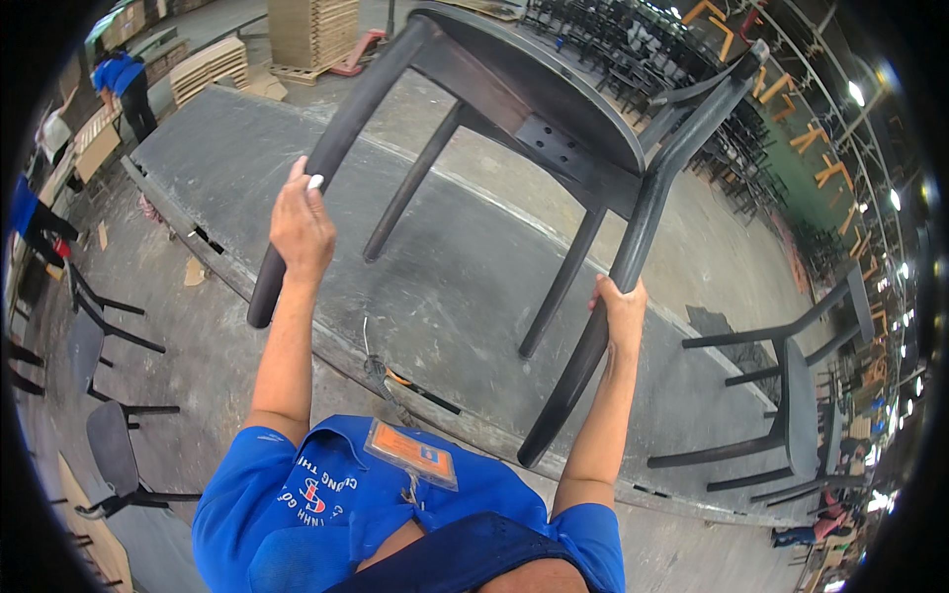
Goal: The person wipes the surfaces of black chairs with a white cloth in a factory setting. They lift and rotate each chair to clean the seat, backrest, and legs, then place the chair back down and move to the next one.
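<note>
A black wooden chair (474, 74) is tilted up in front of me above the long dark worktable (237, 148), with the underside of its seat toward me. My left hand (301, 222) is closed round its left near leg, and one digit wears a white cover. Lower down on the right near leg, my right hand (621, 306) is wrapped round the wood; part of its fingers is hidden behind the leg. Two thinner legs point down toward the tabletop; I cannot tell if they touch it.
Another black chair (799, 405) lies on its side at the right of the worktable. More dark chairs (111, 445) stand at the left. Stacked wooden boards (210, 71), a red pallet jack (356, 51) and a person in blue (124, 84) are farther back. A thin hose (374, 364) lies at the table's near edge.
</note>
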Motion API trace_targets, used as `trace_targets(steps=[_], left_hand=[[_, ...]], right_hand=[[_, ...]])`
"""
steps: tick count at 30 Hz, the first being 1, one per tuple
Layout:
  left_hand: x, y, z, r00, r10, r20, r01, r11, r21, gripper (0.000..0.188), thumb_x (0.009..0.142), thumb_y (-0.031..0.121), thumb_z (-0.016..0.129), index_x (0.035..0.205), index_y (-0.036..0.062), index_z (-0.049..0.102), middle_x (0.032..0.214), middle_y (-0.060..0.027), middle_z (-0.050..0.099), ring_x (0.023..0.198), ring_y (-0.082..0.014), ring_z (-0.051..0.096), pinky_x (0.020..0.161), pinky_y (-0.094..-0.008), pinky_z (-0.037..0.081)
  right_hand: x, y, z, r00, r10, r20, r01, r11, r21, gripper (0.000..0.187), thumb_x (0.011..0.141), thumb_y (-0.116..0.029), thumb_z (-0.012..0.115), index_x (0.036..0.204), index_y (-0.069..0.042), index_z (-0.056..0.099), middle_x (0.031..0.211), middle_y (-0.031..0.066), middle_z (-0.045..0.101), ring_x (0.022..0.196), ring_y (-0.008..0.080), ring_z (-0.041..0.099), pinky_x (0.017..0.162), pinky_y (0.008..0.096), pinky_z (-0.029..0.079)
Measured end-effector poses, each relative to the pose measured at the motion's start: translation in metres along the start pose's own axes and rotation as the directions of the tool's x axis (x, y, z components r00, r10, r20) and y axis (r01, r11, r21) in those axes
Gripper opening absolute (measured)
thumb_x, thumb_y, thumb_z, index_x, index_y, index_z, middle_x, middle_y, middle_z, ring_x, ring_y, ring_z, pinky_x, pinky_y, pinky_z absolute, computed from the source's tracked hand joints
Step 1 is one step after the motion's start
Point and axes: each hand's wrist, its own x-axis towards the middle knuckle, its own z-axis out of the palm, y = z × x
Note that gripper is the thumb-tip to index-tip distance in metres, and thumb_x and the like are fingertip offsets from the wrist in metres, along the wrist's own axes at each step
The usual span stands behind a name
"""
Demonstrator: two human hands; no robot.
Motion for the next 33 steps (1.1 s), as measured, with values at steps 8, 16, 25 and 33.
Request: trace_targets(steps=[8, 16, 25, 33], left_hand=[[-0.016, -0.009, 0.013, 0.981, 0.183, -0.066, -0.175, 0.978, 0.116, 0.009, 0.091, 0.009, 0.052, 0.098, 0.0034, 0.054, 0.125, -0.016, 0.058, 0.112, -0.0345, 0.057, 0.091, -0.0419, 0.045], [0.022, 0.056, 0.037, 0.979, 0.194, -0.058, -0.2, 0.97, -0.136, 0.01, 0.09, 0.01, 0.052, 0.1, 0.0065, 0.054, 0.129, -0.0115, 0.057, 0.122, -0.0305, 0.048, 0.101, -0.0445, 0.035], [0.1, 0.159, 0.083, 0.719, 0.678, -0.15, -0.688, 0.667, -0.286, 0.011, 0.087, 0.012, 0.059, 0.095, 0.0094, 0.052, 0.13, -0.0096, 0.055, 0.129, -0.0264, 0.044, 0.108, -0.0452, 0.031], [0.095, 0.02, 0.023, 0.956, -0.281, -0.078, 0.265, 0.949, -0.174, 0.019, 0.096, 0.018, 0.046, 0.111, 0.0084, 0.042, 0.093, -0.0203, 0.065, 0.083, -0.0414, 0.063, 0.07, -0.0513, 0.048]], right_hand=[[0.042, 0.008, -0.002, 0.998, 0.039, 0.04, -0.041, 0.998, 0.046, 0.017, 0.078, -0.01, 0.064, 0.088, -0.001, 0.054, 0.062, 0.0051, 0.056, 0.048, 0.013, 0.055, 0.045, 0.0265, 0.045], [0.017, 0.005, 0.002, 1.0, -0.004, 0.028, 0.001, 0.996, 0.091, 0.021, 0.078, -0.007, 0.065, 0.093, 0.0, 0.053, 0.063, 0.0049, 0.056, 0.049, 0.0122, 0.054, 0.046, 0.0265, 0.045], [-0.03, -0.004, 0.012, 0.999, -0.052, 0.013, 0.05, 0.991, 0.127, 0.028, 0.078, -0.003, 0.064, 0.102, 0.002, 0.051, 0.07, 0.0059, 0.058, 0.052, 0.0126, 0.055, 0.048, 0.0268, 0.047], [-0.027, 0.001, 0.018, 0.998, -0.054, -0.011, 0.055, 0.994, 0.099, 0.022, 0.078, -0.001, 0.064, 0.096, 0.001, 0.052, 0.067, 0.0055, 0.057, 0.05, 0.0129, 0.055, 0.047, 0.0267, 0.044]])
